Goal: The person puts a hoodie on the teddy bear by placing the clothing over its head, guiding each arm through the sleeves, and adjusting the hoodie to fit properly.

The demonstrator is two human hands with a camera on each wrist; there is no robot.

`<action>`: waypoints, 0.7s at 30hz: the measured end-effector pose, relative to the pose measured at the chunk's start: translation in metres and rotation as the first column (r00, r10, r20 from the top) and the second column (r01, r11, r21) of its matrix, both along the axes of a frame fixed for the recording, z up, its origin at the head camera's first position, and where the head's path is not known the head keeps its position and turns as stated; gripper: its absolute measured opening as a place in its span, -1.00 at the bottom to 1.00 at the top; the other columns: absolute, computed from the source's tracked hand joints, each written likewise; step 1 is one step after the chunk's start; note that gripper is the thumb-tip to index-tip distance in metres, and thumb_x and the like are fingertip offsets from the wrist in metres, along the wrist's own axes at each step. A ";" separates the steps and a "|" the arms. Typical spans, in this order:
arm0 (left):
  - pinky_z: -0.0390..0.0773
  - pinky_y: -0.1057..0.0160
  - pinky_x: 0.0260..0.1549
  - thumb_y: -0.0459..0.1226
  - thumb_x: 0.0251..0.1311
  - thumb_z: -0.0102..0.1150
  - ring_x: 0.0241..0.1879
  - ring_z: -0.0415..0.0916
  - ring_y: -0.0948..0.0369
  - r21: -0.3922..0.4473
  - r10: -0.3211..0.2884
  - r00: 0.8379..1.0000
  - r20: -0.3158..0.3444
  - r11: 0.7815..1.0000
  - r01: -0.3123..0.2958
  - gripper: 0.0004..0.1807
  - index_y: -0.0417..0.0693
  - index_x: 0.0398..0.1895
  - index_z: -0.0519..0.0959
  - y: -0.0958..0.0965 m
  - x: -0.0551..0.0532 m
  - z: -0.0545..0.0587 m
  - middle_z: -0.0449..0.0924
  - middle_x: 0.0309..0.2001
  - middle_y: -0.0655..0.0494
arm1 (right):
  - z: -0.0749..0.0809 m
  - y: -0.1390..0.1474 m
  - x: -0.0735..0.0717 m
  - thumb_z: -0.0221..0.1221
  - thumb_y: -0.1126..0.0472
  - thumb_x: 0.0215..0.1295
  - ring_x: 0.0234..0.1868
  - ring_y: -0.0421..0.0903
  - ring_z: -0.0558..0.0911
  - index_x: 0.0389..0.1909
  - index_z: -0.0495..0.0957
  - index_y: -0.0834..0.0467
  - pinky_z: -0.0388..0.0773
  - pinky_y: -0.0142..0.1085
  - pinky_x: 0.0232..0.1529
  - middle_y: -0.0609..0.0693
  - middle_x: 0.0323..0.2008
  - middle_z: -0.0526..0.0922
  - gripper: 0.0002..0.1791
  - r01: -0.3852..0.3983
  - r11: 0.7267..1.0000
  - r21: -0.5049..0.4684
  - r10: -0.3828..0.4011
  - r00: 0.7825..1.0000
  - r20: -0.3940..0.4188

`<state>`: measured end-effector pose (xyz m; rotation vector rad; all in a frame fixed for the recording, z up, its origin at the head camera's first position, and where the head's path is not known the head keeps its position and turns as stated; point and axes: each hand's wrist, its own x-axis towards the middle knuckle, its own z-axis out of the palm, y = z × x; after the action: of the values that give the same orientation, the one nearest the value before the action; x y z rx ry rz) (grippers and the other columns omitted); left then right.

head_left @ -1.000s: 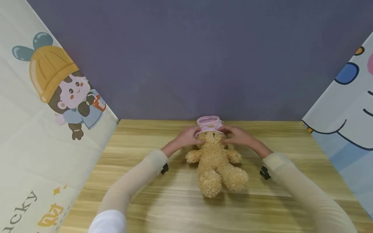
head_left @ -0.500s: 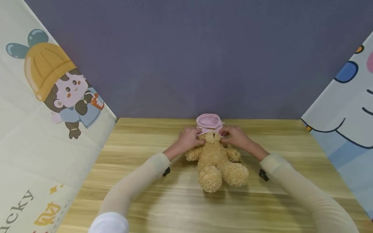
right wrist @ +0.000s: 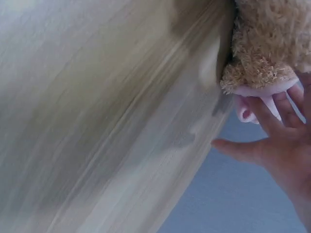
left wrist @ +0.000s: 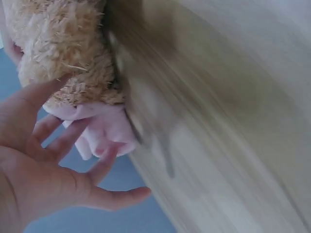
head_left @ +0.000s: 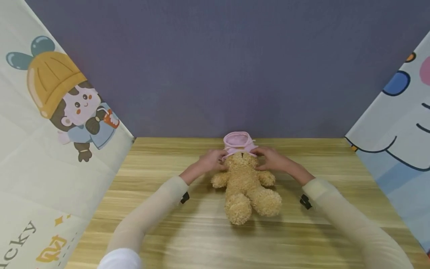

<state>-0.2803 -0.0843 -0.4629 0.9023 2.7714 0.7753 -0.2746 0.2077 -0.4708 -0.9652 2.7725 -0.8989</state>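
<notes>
A tan curly-furred teddy bear (head_left: 243, 181) lies on its back, feet toward me. A tube-shaped pink cloth garment (head_left: 238, 141) with a round opening covers the top of its head, its lower edge just above the nose. My left hand (head_left: 211, 160) is at one side of the head; in the left wrist view the thumb touches the fur and spread fingers reach along the garment (left wrist: 109, 128). On the other side is my right hand (head_left: 273, 160), its fairly straight fingers against the garment (right wrist: 265, 91) in the right wrist view and the little finger sticking out.
The bear lies on a wood-grain table (head_left: 208, 239), its head near the back edge. A dark grey-blue panel (head_left: 215, 67) rises behind. Cartoon-printed cloth walls (head_left: 33, 157) stand on both sides.
The garment's opening has tipped toward me. My left fingers have spread and shifted a little left, off the front of the bear's face. My right thumb and fingers stand wider apart.
</notes>
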 end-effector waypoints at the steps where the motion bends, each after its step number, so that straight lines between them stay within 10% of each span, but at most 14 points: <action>1: 0.57 0.28 -0.29 -0.22 0.14 0.50 -0.27 0.64 0.17 -0.008 -0.004 1.000 -0.004 1.000 0.004 -0.73 -0.06 -0.17 0.61 -0.001 0.000 -0.001 0.67 -0.29 0.09 | 0.000 0.000 0.000 0.47 0.18 0.18 0.17 0.21 0.59 0.28 0.48 0.29 0.53 0.10 0.17 0.25 0.18 0.58 -0.33 -0.005 1.000 0.030 0.006 1.000 -0.024; 14: 0.46 0.08 -0.46 -0.18 0.15 0.47 -0.48 0.47 0.23 -0.041 0.117 0.986 -0.119 0.992 -0.123 -0.78 0.11 -0.33 0.55 0.007 0.006 -0.008 0.53 -0.47 0.26 | -0.015 -0.010 0.019 0.52 0.26 0.07 -0.15 0.16 0.72 0.07 0.56 0.29 0.63 0.12 -0.16 0.18 -0.15 0.72 -0.45 0.067 0.998 0.019 -0.053 0.912 -0.407; 21: 0.32 -0.46 0.17 0.01 0.14 0.42 -0.16 0.62 0.06 -0.261 0.085 0.912 -0.401 0.944 -0.203 -0.69 0.13 -0.59 0.57 0.019 0.012 -0.018 0.57 -0.49 0.25 | -0.025 -0.017 0.020 0.51 0.30 0.06 -0.39 0.03 0.61 -0.22 0.61 0.20 0.54 0.03 -0.32 0.03 -0.43 0.67 -0.70 0.146 0.989 -0.016 -0.140 0.897 -0.420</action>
<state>-0.2678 -0.0656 -0.4812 0.8723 3.2070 0.1886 -0.2550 0.1906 -0.4962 -1.0758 3.2437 -0.7576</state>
